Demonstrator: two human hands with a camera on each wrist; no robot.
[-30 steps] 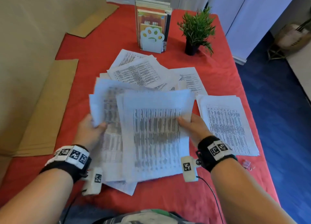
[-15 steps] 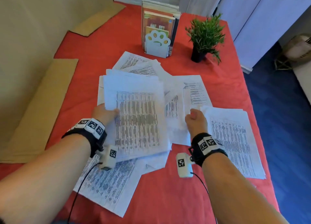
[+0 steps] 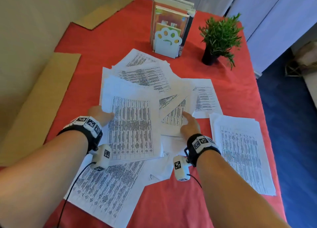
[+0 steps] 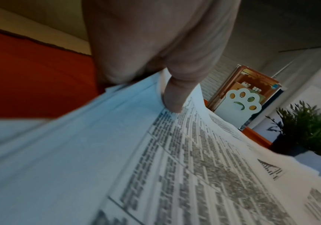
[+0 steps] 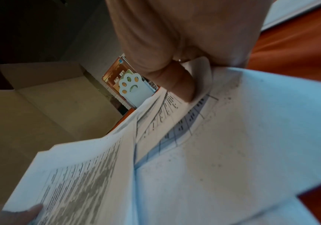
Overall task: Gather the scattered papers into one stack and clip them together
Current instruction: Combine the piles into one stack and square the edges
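Note:
Printed sheets lie scattered over the red tablecloth (image 3: 180, 202). My left hand (image 3: 99, 113) grips the left edge of a gathered paper stack (image 3: 132, 128), thumb on top; the left wrist view shows the thumb (image 4: 175, 97) pressing the stack (image 4: 156, 167). My right hand (image 3: 189, 125) pinches a loose sheet (image 3: 173, 118) just right of the stack, its thumb (image 5: 180, 85) on the curled sheet (image 5: 233, 137). More sheets lie beyond (image 3: 145, 75), to the right (image 3: 205, 97), and near my left forearm (image 3: 106, 190). A separate pile (image 3: 240, 150) sits at the right. No clip is in view.
A paw-shaped bookend with books (image 3: 167, 42) and a small potted plant (image 3: 219, 37) stand at the far side. Cardboard pieces (image 3: 39, 104) lie along the left wall. The table's right edge drops to blue floor (image 3: 291, 125).
My right hand let go of the stack it shared with the left, reached right and took hold of a loose middle sheet. The left hand moved the stack forward and kept holding it.

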